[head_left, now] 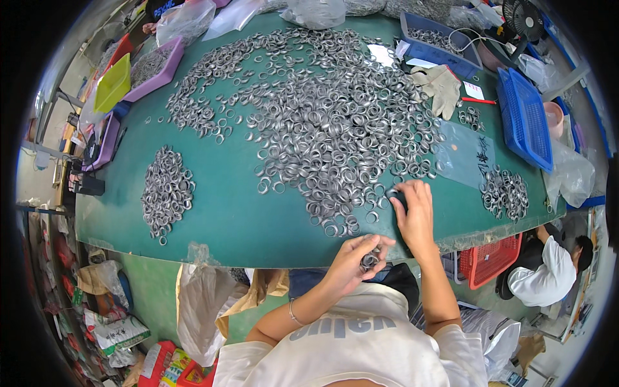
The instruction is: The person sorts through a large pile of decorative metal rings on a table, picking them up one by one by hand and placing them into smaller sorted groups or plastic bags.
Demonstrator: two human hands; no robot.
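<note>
A large heap of grey metal rings (348, 122) spreads over the green tabletop (238, 193). My left hand (356, 261) is closed around several metal rings (370, 260) just off the table's near edge. At the heap's near right side, my right hand (416, 216) pinches a metal ring (393, 193) between thumb and fingers, low over the tabletop. One smaller pile of rings (167, 193) lies to the left, and another pile (505, 193) lies to the right beside a clear plastic bag (465, 155).
Work gloves (440, 89) and a red pen (478, 100) lie at the right. Blue baskets (525, 119), a blue bin (442, 45) and a fan (522, 20) stand beyond. Purple (155, 69) and yellow-green bins (113, 85) line the left. A person (545, 274) sits right of a red basket (490, 259).
</note>
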